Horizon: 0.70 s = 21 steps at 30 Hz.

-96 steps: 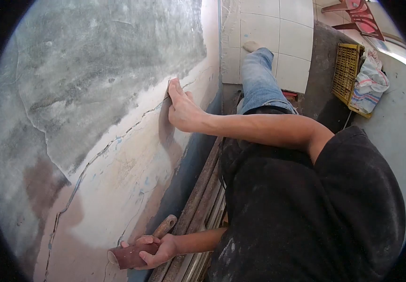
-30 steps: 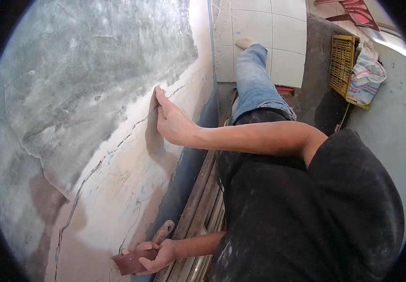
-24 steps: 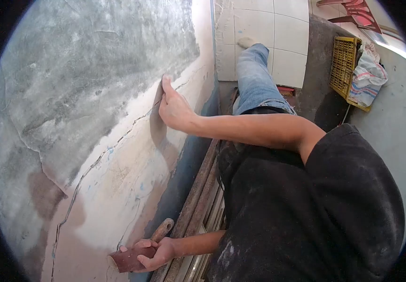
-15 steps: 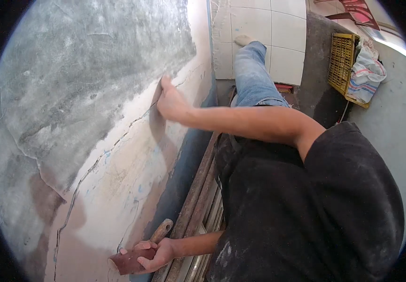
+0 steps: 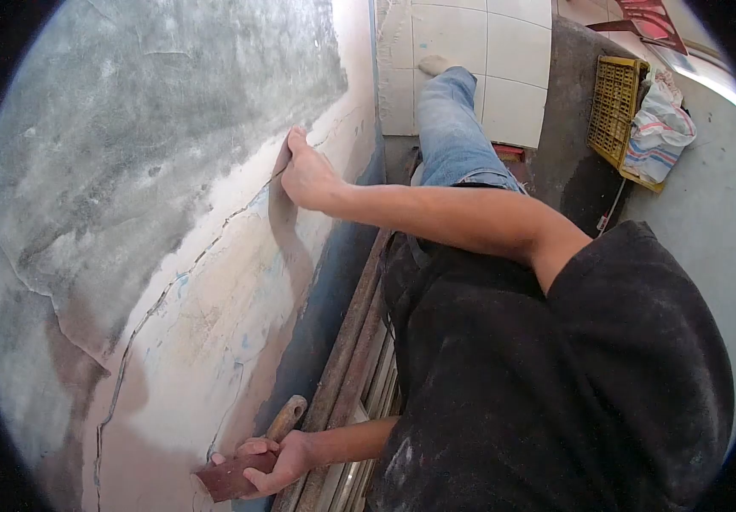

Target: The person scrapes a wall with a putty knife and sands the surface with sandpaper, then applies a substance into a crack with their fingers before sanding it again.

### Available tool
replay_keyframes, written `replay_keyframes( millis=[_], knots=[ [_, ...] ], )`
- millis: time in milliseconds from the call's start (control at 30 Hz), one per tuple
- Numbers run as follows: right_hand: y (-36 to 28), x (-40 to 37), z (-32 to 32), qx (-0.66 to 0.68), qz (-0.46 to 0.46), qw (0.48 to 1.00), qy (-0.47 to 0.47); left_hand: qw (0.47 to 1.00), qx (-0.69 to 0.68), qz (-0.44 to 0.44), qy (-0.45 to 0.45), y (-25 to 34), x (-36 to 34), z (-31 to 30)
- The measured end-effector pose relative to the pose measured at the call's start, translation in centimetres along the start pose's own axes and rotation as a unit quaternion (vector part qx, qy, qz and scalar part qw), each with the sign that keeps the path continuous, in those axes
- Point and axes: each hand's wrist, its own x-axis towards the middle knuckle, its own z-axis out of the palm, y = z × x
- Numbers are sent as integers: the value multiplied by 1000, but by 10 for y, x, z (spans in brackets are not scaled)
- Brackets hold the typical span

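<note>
My right hand (image 5: pixel 310 181) is pinched on a thin, flat dark blade (image 5: pixel 282 159) and presses close against the wall (image 5: pixel 223 316), right at a long crack (image 5: pixel 160 300). Low on the left, my left hand (image 5: pixel 287 461) is palm-up, its fingers wrapped round a putty knife (image 5: pixel 286 417) with a worn wooden handle. A flat reddish-brown face (image 5: pixel 233 478) shows between its thumb and fingers, near the wall's lower part. Grey bare plaster lies above the crack, whitish patched wall below it.
Long bars (image 5: pixel 347 375) lie along the wall's foot beside my body. Ahead are white floor tiles (image 5: pixel 449 34) under my outstretched leg (image 5: pixel 452 119). To the right stand a yellow crate (image 5: pixel 614 107) with a striped sack (image 5: pixel 660 136) and a red chair (image 5: pixel 649 21).
The view has shifted slightly. My right hand, blurred before, now shows sharply at nearly the same spot on the crack. My left hand keeps its hold on the putty knife.
</note>
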Motion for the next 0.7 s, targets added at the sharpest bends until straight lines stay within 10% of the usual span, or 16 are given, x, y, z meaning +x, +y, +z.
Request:
replay_keyframes(
  millis=[100,133,333,400,567,700],
  knots=[
    [-30,-22,-17,-22,39,995,-92,1000,-3,-4,-1,-3,0,1],
    [18,-16,19,-71,-171,981,55,1000,-1,-6,-6,-5,1,-2],
    [-37,-10,-23,7,134,985,-112,1000,2,-4,-6,-3,1,-1],
    [-18,-20,-9,-26,-39,998,-41,1000,3,-9,-8,-9,2,-14],
    [-20,-3,-20,-4,75,995,-70,1000,10,-7,-11,-32,8,-41],
    [-29,-37,-18,-8,-25,996,-84,1000,8,-11,-13,-5,0,-6]
  ],
)
